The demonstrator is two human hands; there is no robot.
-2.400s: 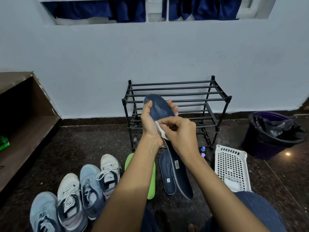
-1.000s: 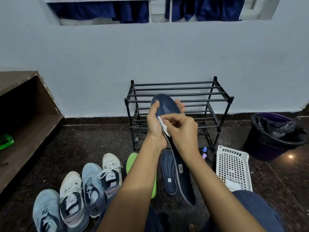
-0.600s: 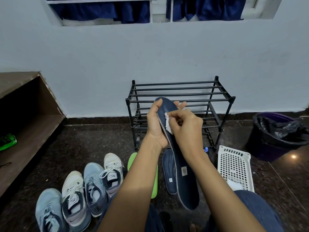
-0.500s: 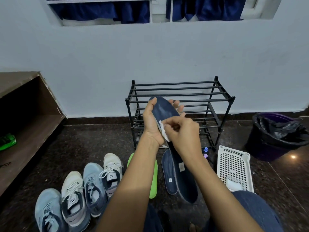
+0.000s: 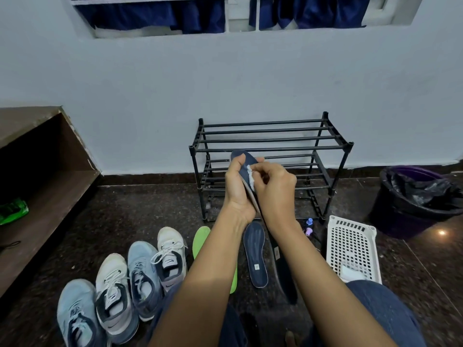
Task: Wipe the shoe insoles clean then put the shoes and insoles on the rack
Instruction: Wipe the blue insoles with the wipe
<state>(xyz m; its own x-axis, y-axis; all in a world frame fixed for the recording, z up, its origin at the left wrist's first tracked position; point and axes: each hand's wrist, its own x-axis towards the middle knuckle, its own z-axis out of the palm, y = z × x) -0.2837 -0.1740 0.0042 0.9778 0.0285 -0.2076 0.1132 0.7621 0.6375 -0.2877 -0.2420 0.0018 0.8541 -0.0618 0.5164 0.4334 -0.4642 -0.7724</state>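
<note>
Pinching wipe [image 5: 251, 177], insole [image 5: 246, 163] edge; hands [image 5: 236, 190] [image 5: 275, 192] seemingly off rack [image 5: 275, 131]

We can read no word or number anywhere. The navy insole on the floor [image 5: 255, 244] carries a small white square label [image 5: 256, 267] near its heel, at its 6 o'clock end, with print too small for us. The raised navy insole [image 5: 285, 276] bears a pale rectangular label [image 5: 276, 252] toward its 5 o'clock end, likewise illegible. At our 7 o'clock, the nearer white sneaker [image 5: 112, 279] and the farther white sneaker [image 5: 172, 242] each show a dark curved mark low on the side, with no lettering we can make out. The green packet [image 5: 12, 211] on the wooden shelf [image 5: 50, 196] at 9 o'clock shows only blurred print.
</note>
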